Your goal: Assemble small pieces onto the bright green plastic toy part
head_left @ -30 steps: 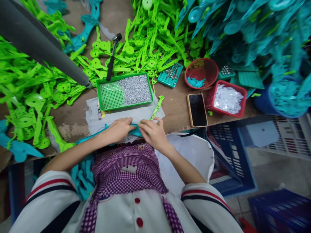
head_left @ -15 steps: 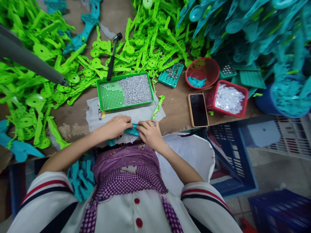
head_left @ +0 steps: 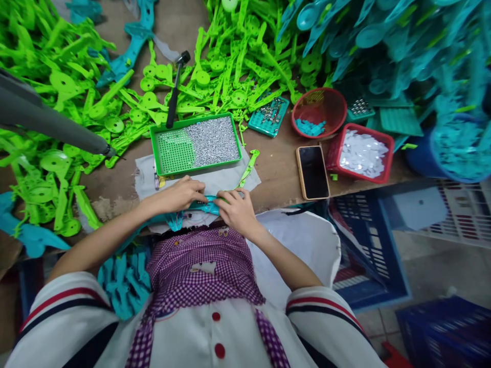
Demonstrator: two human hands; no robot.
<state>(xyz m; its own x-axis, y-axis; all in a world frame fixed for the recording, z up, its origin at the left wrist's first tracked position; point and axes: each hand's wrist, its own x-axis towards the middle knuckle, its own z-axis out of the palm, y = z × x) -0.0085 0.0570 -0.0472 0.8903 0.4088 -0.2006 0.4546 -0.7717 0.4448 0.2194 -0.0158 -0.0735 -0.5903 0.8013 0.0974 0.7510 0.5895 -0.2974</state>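
A teal plastic part (head_left: pixel 174 221) lies along the table's front edge on a grey cloth (head_left: pixel 144 176). My left hand (head_left: pixel 180 195) is closed on it, fingertips pressed near its right end. Bent fingers of my right hand (head_left: pixel 235 205) grip the right end of the same part, and they hide some of it. A thin lime green piece (head_left: pixel 248 168) sticks up just behind my right hand. Right behind my hands stands a green tray (head_left: pixel 196 167) partly filled with small silvery pieces.
A hammer (head_left: pixel 174 105) leans on the tray. Lime parts (head_left: pixel 65 87) and teal parts (head_left: pixel 399 51) are heaped behind. To the right are a phone (head_left: pixel 312 173), a red bowl (head_left: pixel 333 110) and a red basket (head_left: pixel 387 163). A grey machine arm (head_left: pixel 57 115) reaches in from the left.
My left hand has shifted slightly left and up, and more of the teal part shows under and left of it. My right hand has hardly moved.
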